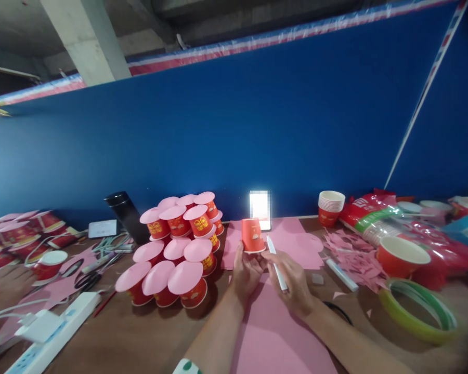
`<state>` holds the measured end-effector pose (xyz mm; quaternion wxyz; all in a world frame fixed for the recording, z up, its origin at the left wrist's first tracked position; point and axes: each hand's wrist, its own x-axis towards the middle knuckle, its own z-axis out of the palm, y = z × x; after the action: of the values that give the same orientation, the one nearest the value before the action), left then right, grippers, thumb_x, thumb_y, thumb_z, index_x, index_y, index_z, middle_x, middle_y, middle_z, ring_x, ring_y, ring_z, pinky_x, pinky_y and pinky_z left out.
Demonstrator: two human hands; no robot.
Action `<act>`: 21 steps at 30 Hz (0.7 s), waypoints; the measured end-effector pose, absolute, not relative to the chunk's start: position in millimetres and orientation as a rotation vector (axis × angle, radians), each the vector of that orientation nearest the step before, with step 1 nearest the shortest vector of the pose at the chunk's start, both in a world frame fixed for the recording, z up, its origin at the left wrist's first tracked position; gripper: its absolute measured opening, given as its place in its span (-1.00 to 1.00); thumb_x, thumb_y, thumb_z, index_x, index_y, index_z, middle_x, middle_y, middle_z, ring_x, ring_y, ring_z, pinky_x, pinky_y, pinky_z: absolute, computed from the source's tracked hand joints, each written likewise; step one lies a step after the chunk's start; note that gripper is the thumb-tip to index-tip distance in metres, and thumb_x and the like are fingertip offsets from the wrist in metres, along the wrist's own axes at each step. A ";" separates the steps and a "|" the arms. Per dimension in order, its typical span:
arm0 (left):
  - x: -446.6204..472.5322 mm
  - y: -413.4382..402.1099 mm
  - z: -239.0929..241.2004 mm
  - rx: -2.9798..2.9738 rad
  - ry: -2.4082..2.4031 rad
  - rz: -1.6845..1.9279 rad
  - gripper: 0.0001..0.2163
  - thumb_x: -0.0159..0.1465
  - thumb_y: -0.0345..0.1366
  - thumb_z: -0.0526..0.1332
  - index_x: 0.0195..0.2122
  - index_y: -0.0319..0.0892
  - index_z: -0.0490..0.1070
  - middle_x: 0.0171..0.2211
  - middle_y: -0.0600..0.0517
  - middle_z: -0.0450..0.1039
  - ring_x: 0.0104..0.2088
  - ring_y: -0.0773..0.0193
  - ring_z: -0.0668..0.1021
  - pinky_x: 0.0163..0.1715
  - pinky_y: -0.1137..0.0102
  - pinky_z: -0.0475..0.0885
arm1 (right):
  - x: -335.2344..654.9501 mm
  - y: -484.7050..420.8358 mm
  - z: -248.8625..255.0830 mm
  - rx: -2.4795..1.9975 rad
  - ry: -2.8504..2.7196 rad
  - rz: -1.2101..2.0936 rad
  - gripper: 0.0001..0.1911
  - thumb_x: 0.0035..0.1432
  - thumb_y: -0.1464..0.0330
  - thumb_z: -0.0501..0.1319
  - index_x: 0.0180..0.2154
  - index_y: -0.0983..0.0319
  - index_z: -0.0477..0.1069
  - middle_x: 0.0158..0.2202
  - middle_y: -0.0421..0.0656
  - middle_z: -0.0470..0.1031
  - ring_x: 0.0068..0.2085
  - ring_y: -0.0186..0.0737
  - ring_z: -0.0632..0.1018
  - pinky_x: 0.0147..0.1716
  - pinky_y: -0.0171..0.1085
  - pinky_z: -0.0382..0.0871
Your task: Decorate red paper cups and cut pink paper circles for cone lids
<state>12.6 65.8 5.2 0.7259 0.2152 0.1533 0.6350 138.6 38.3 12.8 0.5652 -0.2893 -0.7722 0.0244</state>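
Left hand (245, 274) closed around a red paper cup (251, 232), held upside down with its pale rim lowest, above the worktop (136, 340). Right hand (293, 283) gripping a slim white pen (277, 267), its tip just beside the cup; whether the two touch cannot be told. Pink paper (283, 337) lies beneath both hands, and a lit phone (259, 208) stands behind the cup. To the left, red cups topped with pink discs (185, 278) are grouped in tiers, beside a black bottle (125, 217). To the right are a stack of cups (331, 209), a heap of pink scraps (354, 257) and, nearer the viewer, a roll of tape (388, 306). At lower left lie scissors (89, 281) and a white power strip (76, 314); a blue partition (237, 130) closes the background.
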 end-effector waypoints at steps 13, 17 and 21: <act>-1.2 66.9 -3.0 0.278 0.345 1.214 -0.60 0.21 -0.06 0.16 -0.03 -0.22 0.40 -0.48 -0.03 0.45 -0.50 0.35 0.48 -0.48 0.47 0.42 | 140.2 34.4 22.9 -0.628 -1.780 0.111 -0.72 0.19 0.52 0.07 -0.09 0.18 0.39 -0.25 -0.07 0.56 -0.21 -0.16 0.59 -0.25 -0.18 0.52; -8.0 67.2 -6.7 0.217 0.329 1.162 -0.61 0.19 -0.15 0.21 0.02 -0.15 0.36 -0.53 0.03 0.39 -0.57 0.41 0.44 -0.58 0.54 0.37 | 142.0 35.1 24.4 -0.641 -1.777 0.119 -0.70 0.18 0.55 0.07 -0.08 0.18 0.38 -0.24 -0.06 0.56 -0.22 -0.16 0.58 -0.25 -0.16 0.51; -10.8 67.3 -11.5 0.222 0.323 1.125 -0.61 0.18 -0.18 0.23 0.03 -0.13 0.35 -0.55 0.03 0.38 -0.59 0.43 0.44 -0.61 0.60 0.36 | 142.8 36.1 20.6 -0.630 -1.784 0.129 -0.68 0.17 0.56 0.09 -0.06 0.18 0.34 -0.27 -0.07 0.55 -0.24 -0.18 0.57 -0.26 -0.17 0.50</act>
<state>-10.8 67.3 -11.5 0.8277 0.1046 0.1523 0.5299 142.8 36.1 20.6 0.5831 -0.2697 -0.7643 0.0554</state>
